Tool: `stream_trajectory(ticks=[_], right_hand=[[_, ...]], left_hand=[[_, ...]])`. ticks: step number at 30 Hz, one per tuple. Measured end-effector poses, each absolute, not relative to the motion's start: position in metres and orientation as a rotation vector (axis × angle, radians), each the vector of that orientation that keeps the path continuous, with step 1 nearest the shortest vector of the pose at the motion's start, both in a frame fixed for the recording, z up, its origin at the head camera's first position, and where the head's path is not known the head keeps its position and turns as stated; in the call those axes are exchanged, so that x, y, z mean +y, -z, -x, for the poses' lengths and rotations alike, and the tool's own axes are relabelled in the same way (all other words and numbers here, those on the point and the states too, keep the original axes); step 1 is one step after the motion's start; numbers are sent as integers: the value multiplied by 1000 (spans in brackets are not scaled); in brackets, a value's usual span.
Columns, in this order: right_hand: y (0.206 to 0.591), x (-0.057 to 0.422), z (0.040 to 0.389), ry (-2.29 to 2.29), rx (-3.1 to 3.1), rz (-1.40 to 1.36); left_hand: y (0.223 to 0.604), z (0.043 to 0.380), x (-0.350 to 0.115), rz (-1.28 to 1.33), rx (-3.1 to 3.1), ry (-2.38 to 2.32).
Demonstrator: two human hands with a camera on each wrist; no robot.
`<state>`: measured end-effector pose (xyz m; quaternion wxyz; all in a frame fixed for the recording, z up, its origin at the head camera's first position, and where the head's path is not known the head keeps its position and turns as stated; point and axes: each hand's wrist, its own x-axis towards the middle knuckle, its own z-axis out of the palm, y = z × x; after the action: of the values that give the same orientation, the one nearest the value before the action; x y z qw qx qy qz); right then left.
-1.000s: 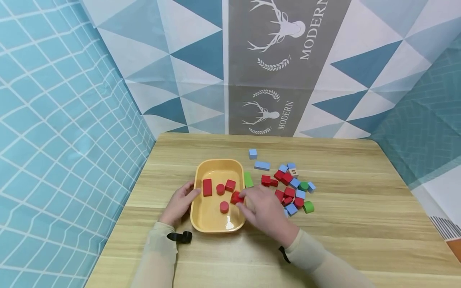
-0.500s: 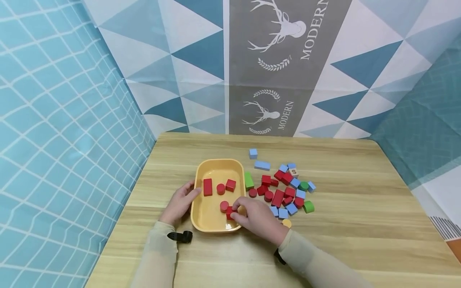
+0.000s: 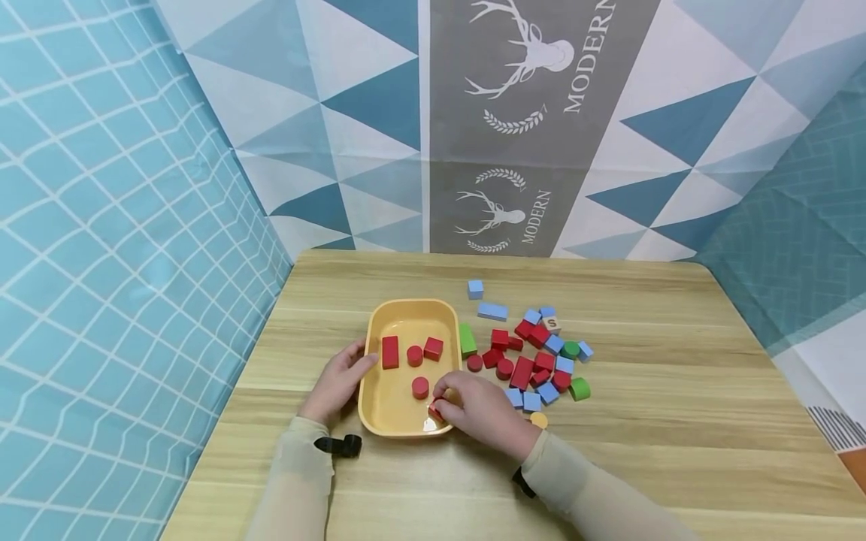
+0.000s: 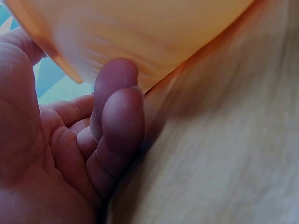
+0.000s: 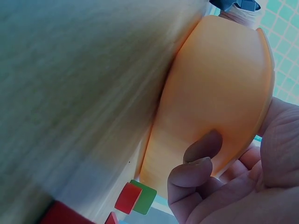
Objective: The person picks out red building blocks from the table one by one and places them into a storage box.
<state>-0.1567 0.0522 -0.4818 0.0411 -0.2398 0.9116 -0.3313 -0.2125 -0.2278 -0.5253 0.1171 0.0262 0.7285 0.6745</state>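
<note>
Two pale beige fabric sleeves [image 3: 294,481] over a light wood-grain tabletop [image 3: 622,466], each with a black strap [image 3: 338,445] near the wrist. Just beyond, a bare right hand [image 3: 483,409] at the near right corner of a glossy yellow-orange tray [image 3: 392,409] with rounded corners; thumb and index finger clamped on a small red block [image 3: 435,411] inside that corner, its full shape hidden by the fingertips. Other right fingers bent beside the outer wall. At the opposite side, a bare left hand [image 3: 338,383] gripping the tray, thumb over the rim, remaining fingers outside against the wall. Farther inside the tray, spaced apart, a short red cylinder [image 3: 420,388], a second red cylinder [image 3: 415,356], an upright-lying red oblong block [image 3: 390,352] and a red cube [image 3: 434,348]. Right of the tray, nearest first: a yellow disc [image 3: 539,420], blue cubes [image 3: 531,402], a green arched piece [image 3: 579,388], a crowd of red blocks [image 3: 522,372], a dark green cylinder [image 3: 570,350], a bright green oblong block [image 3: 467,340] just beside the tray, and a pale cube marked S [image 3: 551,324]. Farther still, a blue oblong block [image 3: 492,311], then a lone blue cube [image 3: 476,289]. Behind everything, a grey-and-blue triangle-patterned backdrop [image 3: 379,135] with white deer heads.
</note>
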Motion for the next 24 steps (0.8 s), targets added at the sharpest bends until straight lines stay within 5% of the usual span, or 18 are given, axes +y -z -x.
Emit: stream_trajectory(ticks=[7, 24], right_hand=[[486, 52, 156, 1038, 2784, 725], [485, 52, 157, 1038, 2782, 691]], left_hand=[[493, 199, -220, -102, 2115, -1955], [494, 201, -219, -85, 2120, -1953]])
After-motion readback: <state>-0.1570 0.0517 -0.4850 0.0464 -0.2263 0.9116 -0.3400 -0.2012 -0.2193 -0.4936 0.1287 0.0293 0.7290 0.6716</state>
